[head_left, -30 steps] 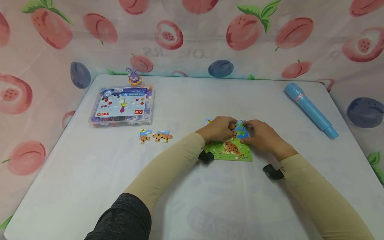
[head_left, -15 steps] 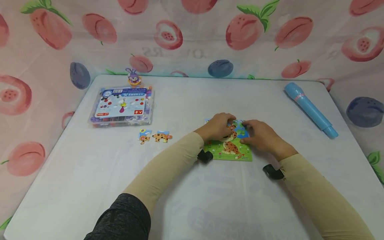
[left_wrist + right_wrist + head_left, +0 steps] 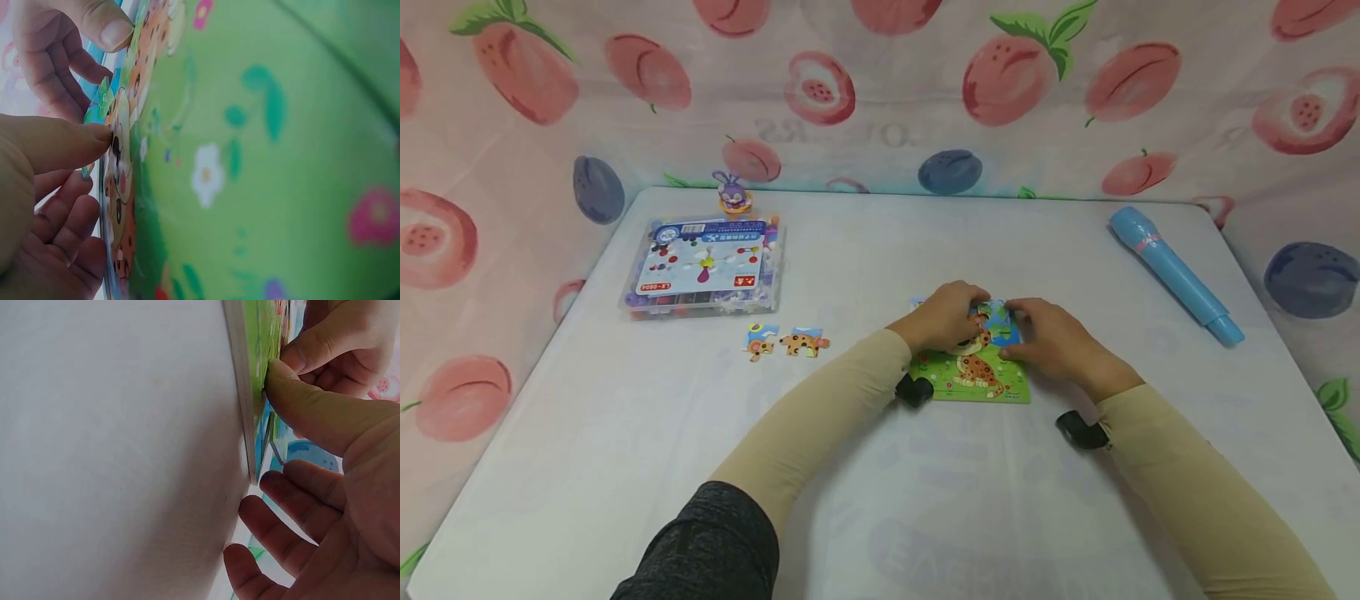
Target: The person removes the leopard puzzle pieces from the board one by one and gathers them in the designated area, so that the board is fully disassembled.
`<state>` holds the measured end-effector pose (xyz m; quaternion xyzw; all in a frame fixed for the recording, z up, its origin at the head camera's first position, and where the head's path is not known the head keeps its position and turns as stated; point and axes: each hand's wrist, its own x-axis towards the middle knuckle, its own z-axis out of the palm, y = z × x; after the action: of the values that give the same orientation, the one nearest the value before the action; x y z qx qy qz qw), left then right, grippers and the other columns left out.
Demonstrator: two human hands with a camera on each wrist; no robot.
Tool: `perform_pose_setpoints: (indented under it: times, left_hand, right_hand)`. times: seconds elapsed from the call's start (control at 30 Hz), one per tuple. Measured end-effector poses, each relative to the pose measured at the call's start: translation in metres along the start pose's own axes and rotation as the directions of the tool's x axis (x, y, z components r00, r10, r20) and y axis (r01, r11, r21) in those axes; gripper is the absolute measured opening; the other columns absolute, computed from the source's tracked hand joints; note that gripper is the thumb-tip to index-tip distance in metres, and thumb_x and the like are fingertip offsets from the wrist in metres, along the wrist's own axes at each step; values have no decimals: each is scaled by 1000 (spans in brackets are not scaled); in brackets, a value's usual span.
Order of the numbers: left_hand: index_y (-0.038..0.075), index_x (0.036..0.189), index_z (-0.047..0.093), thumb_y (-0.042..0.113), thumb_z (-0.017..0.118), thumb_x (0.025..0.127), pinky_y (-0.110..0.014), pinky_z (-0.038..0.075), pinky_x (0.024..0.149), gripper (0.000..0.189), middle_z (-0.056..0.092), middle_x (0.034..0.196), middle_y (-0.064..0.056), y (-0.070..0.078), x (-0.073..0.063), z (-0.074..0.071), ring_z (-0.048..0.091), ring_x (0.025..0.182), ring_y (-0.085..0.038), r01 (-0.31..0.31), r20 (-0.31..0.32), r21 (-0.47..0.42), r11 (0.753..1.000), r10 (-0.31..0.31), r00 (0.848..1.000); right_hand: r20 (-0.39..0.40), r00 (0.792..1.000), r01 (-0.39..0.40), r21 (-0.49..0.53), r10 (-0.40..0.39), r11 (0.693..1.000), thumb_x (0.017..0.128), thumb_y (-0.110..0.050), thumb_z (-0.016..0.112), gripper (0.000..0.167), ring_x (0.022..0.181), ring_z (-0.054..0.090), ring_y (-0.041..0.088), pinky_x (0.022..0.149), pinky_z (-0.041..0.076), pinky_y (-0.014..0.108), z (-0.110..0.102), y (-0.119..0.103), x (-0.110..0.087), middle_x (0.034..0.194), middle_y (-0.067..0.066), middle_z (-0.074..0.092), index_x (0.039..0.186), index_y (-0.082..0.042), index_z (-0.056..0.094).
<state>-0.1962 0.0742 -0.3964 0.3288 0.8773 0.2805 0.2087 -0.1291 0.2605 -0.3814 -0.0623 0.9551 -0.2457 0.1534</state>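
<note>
A square jigsaw puzzle board (image 3: 943,388) with a spotted cartoon animal on green lies under both hands. My left hand (image 3: 946,317) reaches over its upper part. In the left wrist view its thumb and index finger pinch a small puzzle piece (image 3: 104,99) with green and blue print, raised at the board's surface. My right hand (image 3: 1056,337) is at the upper right corner, thumb resting on the board's edge. The right wrist view shows its other fingers spread at the far edge, close to a slightly lifted piece. Two loose puzzle pieces (image 3: 803,342) lie to the left.
A clear plastic case (image 3: 703,262) of small coloured parts sits at the back left of the white table (image 3: 850,500). Behind it stands a purple rabbit figurine (image 3: 732,193). A blue microphone-shaped tube (image 3: 1176,275) lies at the back right. Peach-patterned cloth hangs behind.
My left hand has shifted slightly back and left on the board, uncovering more of the picture beneath its fingers. My right hand stays almost in place.
</note>
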Motion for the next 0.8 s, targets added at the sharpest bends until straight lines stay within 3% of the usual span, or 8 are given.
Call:
perform_pose_setpoints:
  times: [0.27, 0.57, 0.8]
  left_hand:
    - [5, 145, 51, 13, 64, 98, -27, 40, 104, 50, 50, 142, -14, 1, 2, -1, 47, 128, -22, -17, 3, 8, 1000, 17, 1000]
    - [3, 142, 50, 14, 65, 98, -26, 41, 104, 48, 54, 139, -11, 0, 2, 1, 50, 126, -20, -18, -4, -51, 999, 18, 1000]
    - [2, 141, 47, 11, 64, 97, -24, 45, 87, 47, 56, 128, -10, -1, 2, 2, 54, 104, -16, -23, 2, -113, 993, 23, 1000]
  right_hand:
    - [4, 1000, -25, 20, 25, 999, 88, -22, 79, 83, 134, 39, 46, 110, 30, 61, 0, 0, 0, 146, 31, 40, 151, 7, 33]
    - [5, 1000, -13, 13, 13, 1000, 88, -21, 79, 81, 134, 39, 47, 110, 30, 60, -1, 1, 0, 145, 31, 42, 149, 9, 34]
    - [11, 1000, -21, 13, 21, 1000, 88, -21, 79, 81, 135, 38, 47, 111, 29, 61, -1, 0, 0, 145, 32, 42, 149, 9, 35]
